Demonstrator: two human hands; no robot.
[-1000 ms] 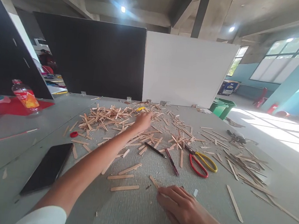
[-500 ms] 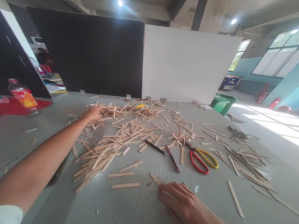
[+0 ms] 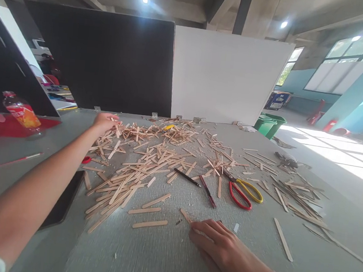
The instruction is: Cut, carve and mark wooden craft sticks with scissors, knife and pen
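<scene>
My left hand [image 3: 105, 122] is stretched out to the far left edge of a loose pile of wooden craft sticks [image 3: 152, 163]. Its fingers are closed on craft sticks at the fingertips; how many is unclear. Low in the middle, my right hand [image 3: 217, 241] rests on the table with bent fingers, closed on one end of a craft stick [image 3: 185, 215] that pokes out to the left. A small dark scrap [image 3: 178, 222] lies beside that stick. Three separate sticks, one of them this craft stick [image 3: 149, 224], lie left of my right hand.
Scissors [image 3: 240, 193] with red and yellow handles, a black pen [image 3: 187, 177] and a dark red pen [image 3: 208, 191] lie mid-table. A phone-like dark slab [image 3: 64, 201] is under my left forearm. A drink bottle [image 3: 23, 113] stands left; thin strips [image 3: 301, 196] lie right. Panels [image 3: 223, 80] close off the back.
My left hand has moved up and left, lifting slightly off the pile, and the dark slab shows more. My right hand keeps its place on the stick. The view has shifted slightly.
</scene>
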